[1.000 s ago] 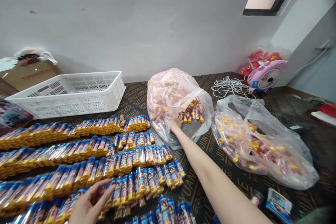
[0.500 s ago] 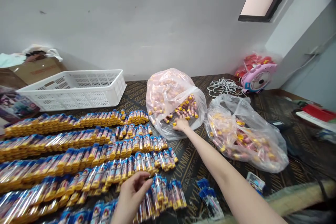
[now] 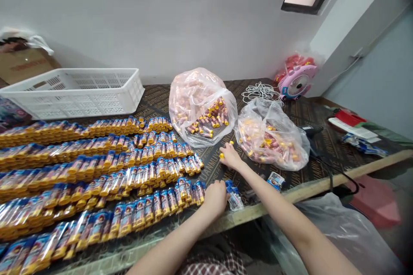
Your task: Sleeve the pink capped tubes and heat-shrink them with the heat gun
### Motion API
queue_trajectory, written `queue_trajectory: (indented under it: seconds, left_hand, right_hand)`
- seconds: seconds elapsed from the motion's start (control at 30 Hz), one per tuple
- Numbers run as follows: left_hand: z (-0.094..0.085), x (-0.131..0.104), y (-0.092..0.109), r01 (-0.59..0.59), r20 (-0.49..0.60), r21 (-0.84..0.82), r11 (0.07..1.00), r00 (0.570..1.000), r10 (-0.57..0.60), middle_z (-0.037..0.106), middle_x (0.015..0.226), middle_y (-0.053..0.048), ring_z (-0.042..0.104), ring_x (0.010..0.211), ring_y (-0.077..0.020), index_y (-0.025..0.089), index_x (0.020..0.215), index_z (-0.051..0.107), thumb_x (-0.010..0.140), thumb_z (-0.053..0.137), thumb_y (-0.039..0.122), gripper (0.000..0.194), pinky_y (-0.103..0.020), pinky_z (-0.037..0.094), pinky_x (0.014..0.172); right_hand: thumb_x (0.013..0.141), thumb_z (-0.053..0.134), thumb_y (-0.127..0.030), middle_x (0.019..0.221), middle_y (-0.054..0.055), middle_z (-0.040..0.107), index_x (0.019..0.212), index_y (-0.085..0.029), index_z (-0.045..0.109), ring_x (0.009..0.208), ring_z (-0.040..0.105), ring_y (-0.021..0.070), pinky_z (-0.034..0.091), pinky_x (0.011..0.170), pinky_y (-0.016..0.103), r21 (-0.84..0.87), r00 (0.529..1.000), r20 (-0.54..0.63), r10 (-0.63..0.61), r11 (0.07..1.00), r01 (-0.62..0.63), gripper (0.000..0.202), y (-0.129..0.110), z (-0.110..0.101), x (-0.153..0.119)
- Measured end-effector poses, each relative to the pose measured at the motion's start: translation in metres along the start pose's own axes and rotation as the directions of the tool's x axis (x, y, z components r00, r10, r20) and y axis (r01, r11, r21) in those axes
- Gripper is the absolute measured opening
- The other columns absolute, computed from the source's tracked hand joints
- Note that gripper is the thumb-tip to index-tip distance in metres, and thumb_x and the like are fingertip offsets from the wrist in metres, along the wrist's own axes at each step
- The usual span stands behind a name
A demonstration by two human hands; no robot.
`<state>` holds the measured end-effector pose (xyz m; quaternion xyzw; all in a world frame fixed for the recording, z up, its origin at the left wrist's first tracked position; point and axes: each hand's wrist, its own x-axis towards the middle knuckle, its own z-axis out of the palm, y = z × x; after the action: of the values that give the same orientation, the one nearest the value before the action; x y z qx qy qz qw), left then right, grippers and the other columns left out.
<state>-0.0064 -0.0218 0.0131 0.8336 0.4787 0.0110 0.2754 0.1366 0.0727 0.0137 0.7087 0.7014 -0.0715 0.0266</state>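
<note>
Now clear of the plastic bag (image 3: 198, 86) it was dipping into half a second ago, a worker's right hand (image 3: 231, 157) hangs low over the dark table (image 3: 209, 171), fingers bent around a pink-and-yellow tube (image 3: 221, 155), between that bag and a second bag (image 3: 274, 137). Yellow ends show at two spots by the fingers; whether they belong to one tube or two, I cannot tell, and its long axis is hidden. The left hand (image 3: 215, 197), earlier over the wrapped tubes (image 3: 129, 219), has shifted right to the blue-topped packets (image 3: 234, 195) near the table edge. It is curled, but I cannot tell whether its fingertips pinch anything. Beside it, the wrapped tubes lie in rows, long axes running roughly front to back, blue ends pointing toward the wall (image 3: 155, 21), yellow ends toward the worker.
</note>
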Motion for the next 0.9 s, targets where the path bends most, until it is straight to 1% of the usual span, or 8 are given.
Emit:
queue_trajectory:
  seconds: [0.13, 0.3, 0.37, 0.6, 0.67, 0.73, 0.8, 0.9]
  left_hand:
    - [0.012, 0.005, -0.001, -0.006, 0.007, 0.047, 0.999, 1.0, 0.006, 0.064, 0.103, -0.014, 0.062, 0.093, -0.026, 0.012, 0.102, 0.057, 0.077, 0.058, 0.023, 0.027, -0.033, 0.046, 0.08]
    - [0.018, 0.004, -0.005, -0.015, -0.019, 0.03, 0.999, 1.0, 0.015, 0.068, 0.093, -0.012, 0.063, 0.089, -0.0242, 0.014, 0.091, 0.063, 0.082, 0.048, 0.018, 0.018, -0.031, 0.045, 0.075]
    - [0.018, 0.004, -0.006, -0.006, -0.013, 0.027, 1.0, 1.0, 0.006, 0.068, 0.089, -0.013, 0.064, 0.087, -0.0238, 0.015, 0.088, 0.064, 0.082, 0.045, 0.017, 0.02, -0.031, 0.045, 0.074]
    - [0.018, 0.0, -0.004, -0.047, -0.042, 0.098, 0.994, 0.998, 0.051, 0.068, 0.088, -0.015, 0.064, 0.084, -0.026, 0.014, 0.098, 0.059, 0.083, 0.038, 0.01, 0.027, -0.034, 0.046, 0.071]
    - [0.017, -0.002, -0.003, -0.059, -0.036, 0.107, 0.992, 0.997, 0.063, 0.068, 0.089, -0.013, 0.064, 0.082, -0.0248, 0.014, 0.101, 0.057, 0.082, 0.038, 0.01, 0.027, -0.033, 0.045, 0.07]
    - [0.015, -0.003, -0.001, -0.075, -0.047, 0.104, 0.992, 0.996, 0.08, 0.066, 0.093, -0.012, 0.063, 0.085, -0.0232, 0.015, 0.098, 0.057, 0.08, 0.039, 0.01, 0.025, -0.031, 0.044, 0.071]
    - [0.013, -0.005, 0.0, -0.095, -0.094, 0.069, 0.993, 0.99, 0.101, 0.064, 0.096, -0.011, 0.06, 0.089, -0.0223, 0.016, 0.089, 0.058, 0.077, 0.042, 0.011, 0.02, -0.03, 0.043, 0.072]
    - [0.008, -0.008, 0.002, -0.103, -0.184, -0.179, 0.978, 0.981, 0.07, 0.062, 0.082, -0.006, 0.057, 0.081, -0.0179, 0.017, 0.07, 0.055, 0.069, 0.05, 0.012, 0.007, -0.027, 0.041, 0.069]
  right_hand:
    - [0.07, 0.059, -0.019, 0.113, 0.011, 0.047, 0.102, -0.02, 0.058, 0.108, 0.042, 0.0268, 0.04, 0.081, 0.032, 0.032, 0.999, 0.006, -0.043, 0.999, 0.043, 0.032, 0.017, 0.008, -0.047]
    - [0.068, 0.053, -0.015, 0.126, 0.013, 0.044, 0.126, -0.023, 0.046, 0.113, 0.041, 0.0278, 0.038, 0.085, 0.039, 0.093, 0.997, 0.04, -0.068, 0.994, 0.064, 0.06, 0.04, 0.02, -0.09]
    - [0.071, 0.046, -0.012, 0.132, 0.011, 0.044, 0.13, -0.025, 0.043, 0.116, 0.042, 0.0264, 0.036, 0.087, 0.042, 0.148, 0.995, 0.036, -0.09, 0.985, 0.084, 0.06, 0.048, 0.027, -0.098]
    - [0.078, 0.038, -0.011, 0.133, 0.008, 0.05, 0.125, -0.026, 0.05, 0.126, 0.038, 0.025, 0.02, 0.101, 0.051, 0.206, 0.972, -0.229, -0.059, 0.973, 0.108, 0.051, 0.052, 0.041, -0.102]
    - [0.08, 0.039, -0.014, 0.119, 0.009, 0.059, 0.125, -0.024, 0.049, 0.117, 0.047, 0.0244, 0.023, 0.1, 0.05, 0.305, 0.944, -0.328, -0.024, 0.944, 0.129, 0.047, 0.046, 0.034, -0.102]
    - [0.085, 0.04, -0.023, 0.092, 0.006, 0.065, 0.127, -0.022, 0.045, 0.092, 0.06, 0.0221, 0.038, 0.09, 0.044, 0.467, 0.929, -0.367, 0.052, 0.874, 0.135, 0.043, 0.038, 0.024, -0.103]
    - [0.087, 0.041, -0.033, 0.072, 0.0, 0.061, 0.129, -0.02, 0.04, 0.067, 0.06, 0.019, 0.046, 0.072, 0.036, 0.611, 0.918, -0.371, 0.14, 0.781, 0.128, 0.044, 0.029, 0.016, -0.104]
    - [0.087, 0.042, -0.04, 0.07, -0.002, 0.058, 0.125, -0.021, 0.043, 0.058, 0.057, 0.0167, 0.047, 0.062, 0.031, 0.713, 0.887, -0.405, 0.221, 0.683, 0.155, 0.043, 0.017, 0.011, -0.106]
